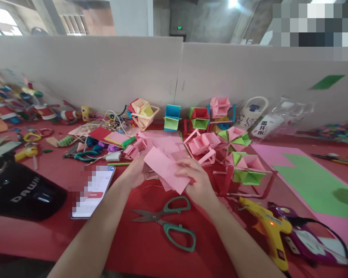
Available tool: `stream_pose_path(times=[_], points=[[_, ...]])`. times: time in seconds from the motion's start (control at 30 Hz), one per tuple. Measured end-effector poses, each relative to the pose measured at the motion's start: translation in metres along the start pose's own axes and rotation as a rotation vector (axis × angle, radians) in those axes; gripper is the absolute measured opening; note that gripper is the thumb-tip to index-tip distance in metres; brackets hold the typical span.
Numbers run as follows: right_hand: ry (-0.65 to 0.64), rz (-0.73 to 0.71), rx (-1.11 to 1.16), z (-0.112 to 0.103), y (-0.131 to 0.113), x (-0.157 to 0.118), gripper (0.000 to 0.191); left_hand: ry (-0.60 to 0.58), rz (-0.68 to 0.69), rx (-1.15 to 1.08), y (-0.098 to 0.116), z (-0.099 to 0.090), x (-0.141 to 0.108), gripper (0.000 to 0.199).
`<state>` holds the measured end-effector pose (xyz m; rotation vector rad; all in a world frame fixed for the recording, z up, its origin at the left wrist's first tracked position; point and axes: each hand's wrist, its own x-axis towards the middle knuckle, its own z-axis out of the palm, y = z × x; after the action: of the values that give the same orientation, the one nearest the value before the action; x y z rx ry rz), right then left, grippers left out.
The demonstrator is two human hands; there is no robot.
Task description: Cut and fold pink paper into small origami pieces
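Note:
A pink paper rectangle (168,170) is held between my two hands, tilted above the red table. My left hand (136,172) grips its left side, with the fingertips partly hidden behind the paper. At the right end, my right hand (195,177) pinches the paper between thumb and fingers. Other pink paper pieces show beneath and behind it. Just below my hands, green-handled scissors (155,217) lie with their blades apart. Pink folded paper shapes (201,143) stand beyond my right hand.
A phone (94,193) and a black container (23,189) are at the left. On the right are a yellow glue gun (268,227), a purple power strip (307,239) and green sheets (316,181). Colourful paper models (172,117) line the white partition (104,69).

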<state>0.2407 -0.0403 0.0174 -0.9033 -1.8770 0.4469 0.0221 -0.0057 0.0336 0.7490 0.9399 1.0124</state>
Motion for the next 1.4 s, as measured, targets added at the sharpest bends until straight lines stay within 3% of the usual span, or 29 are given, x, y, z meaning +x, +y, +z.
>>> stream_pose_path(times=[0.17, 0.4, 0.57, 0.67, 0.73, 0.8, 0.9, 0.97, 1.2, 1.4], points=[[-0.048, 0.007, -0.108, 0.005, 0.009, -0.002, 0.041, -0.025, 0.066, -0.098, 0.004, 0.002, 0.000, 0.045], [-0.087, 0.051, -0.105, 0.007, 0.006, 0.000, 0.058, -0.102, 0.127, 0.007, -0.001, -0.005, -0.003, 0.026], [-0.085, 0.068, -0.040, 0.007, 0.004, -0.002, 0.056, 0.108, 0.307, -0.005, 0.002, -0.007, 0.004, 0.033], [0.055, 0.209, -0.015, 0.006, 0.001, -0.001, 0.035, 0.241, 0.431, 0.061, 0.001, -0.009, 0.007, 0.039], [0.175, 0.348, 0.068, 0.005, -0.001, 0.001, 0.025, 0.257, 0.455, 0.117, -0.001, -0.009, 0.007, 0.042], [0.206, 0.449, 0.203, 0.004, -0.002, 0.004, 0.028, 0.194, 0.422, 0.139, -0.004, -0.005, 0.006, 0.043], [0.109, 0.513, 0.344, 0.002, -0.003, 0.008, 0.033, 0.090, 0.342, 0.128, -0.009, 0.004, 0.004, 0.044], [0.080, 0.525, 0.327, 0.002, -0.005, 0.009, 0.034, 0.052, 0.314, 0.115, -0.011, 0.009, 0.003, 0.045], [0.156, 0.540, 0.301, 0.008, -0.009, 0.010, 0.034, -0.047, 0.209, 0.117, -0.017, 0.021, -0.005, 0.043], [0.248, 0.456, 0.285, 0.014, -0.007, 0.008, 0.034, -0.185, 0.208, 0.101, -0.027, 0.034, -0.011, 0.044]])
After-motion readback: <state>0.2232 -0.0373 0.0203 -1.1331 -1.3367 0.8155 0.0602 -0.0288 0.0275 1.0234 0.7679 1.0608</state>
